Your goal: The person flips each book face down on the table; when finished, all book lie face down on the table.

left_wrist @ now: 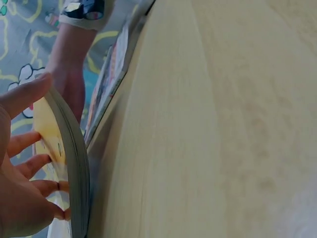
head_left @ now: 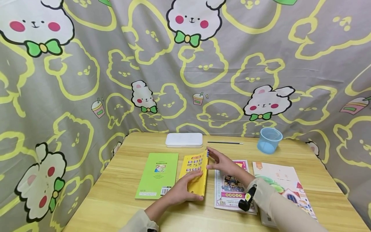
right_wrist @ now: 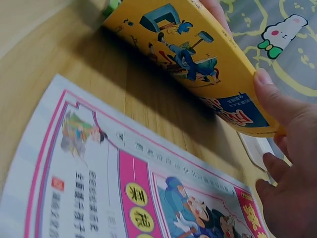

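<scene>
yellow bk (head_left: 195,165): tilted, btwn hands | L hand (head_left: 183,190): grips near end | R hand (head_left: 223,163): holds far corner

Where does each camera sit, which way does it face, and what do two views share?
Head: on the head, facing forward and down at table and curtain; left hand, right hand and sleeves show.
Left wrist: worn there, facing the yellow book edge-on; left hand shows, right hand beyond.
Right wrist: worn there, facing a pink-bordered book and the yellow cover; right hand shows, left hand partly.
Wrist views share the yellow book.
</scene>
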Demonstrator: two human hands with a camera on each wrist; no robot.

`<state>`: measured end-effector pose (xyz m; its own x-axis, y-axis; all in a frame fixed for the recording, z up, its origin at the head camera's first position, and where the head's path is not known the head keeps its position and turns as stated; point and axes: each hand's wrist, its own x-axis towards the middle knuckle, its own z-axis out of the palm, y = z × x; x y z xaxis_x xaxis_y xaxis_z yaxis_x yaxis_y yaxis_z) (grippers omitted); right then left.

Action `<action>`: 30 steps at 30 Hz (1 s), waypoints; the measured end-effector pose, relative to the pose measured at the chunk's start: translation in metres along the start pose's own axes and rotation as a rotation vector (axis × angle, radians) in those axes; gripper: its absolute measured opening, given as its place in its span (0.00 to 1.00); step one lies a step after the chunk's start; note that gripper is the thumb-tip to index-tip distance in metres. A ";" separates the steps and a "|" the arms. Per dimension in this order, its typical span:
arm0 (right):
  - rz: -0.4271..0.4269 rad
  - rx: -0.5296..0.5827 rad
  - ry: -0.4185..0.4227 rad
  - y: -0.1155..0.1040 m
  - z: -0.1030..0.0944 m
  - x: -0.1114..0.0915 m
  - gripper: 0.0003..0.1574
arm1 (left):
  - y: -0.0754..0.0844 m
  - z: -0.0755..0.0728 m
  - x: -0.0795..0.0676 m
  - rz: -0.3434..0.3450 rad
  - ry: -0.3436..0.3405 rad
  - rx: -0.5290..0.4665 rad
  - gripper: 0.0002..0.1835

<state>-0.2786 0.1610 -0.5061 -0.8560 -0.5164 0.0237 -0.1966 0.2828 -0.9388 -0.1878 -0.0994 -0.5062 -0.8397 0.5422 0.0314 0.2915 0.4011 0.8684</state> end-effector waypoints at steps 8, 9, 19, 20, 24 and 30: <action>0.022 -0.235 0.031 0.004 -0.005 -0.001 0.61 | 0.000 0.010 0.005 -0.035 0.009 0.074 0.50; 0.026 -0.251 0.029 0.005 -0.006 -0.001 0.61 | 0.000 0.012 0.006 -0.039 0.012 0.086 0.50; 0.060 -0.348 -0.015 0.015 -0.014 0.005 0.61 | -0.004 0.024 0.011 -0.045 0.043 0.208 0.51; 0.064 -0.355 -0.020 0.016 -0.014 0.005 0.61 | -0.004 0.025 0.011 -0.048 0.046 0.216 0.50; 0.078 -0.369 -0.040 0.017 -0.017 0.006 0.60 | -0.004 0.028 0.013 -0.053 0.054 0.250 0.49; 0.057 -0.424 -0.050 0.020 -0.018 0.009 0.58 | -0.004 0.031 0.015 -0.038 0.059 0.348 0.49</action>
<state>-0.2989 0.1773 -0.5186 -0.8488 -0.5262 -0.0511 -0.3375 0.6137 -0.7137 -0.1877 -0.0696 -0.5252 -0.8750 0.4824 0.0402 0.3898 0.6530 0.6493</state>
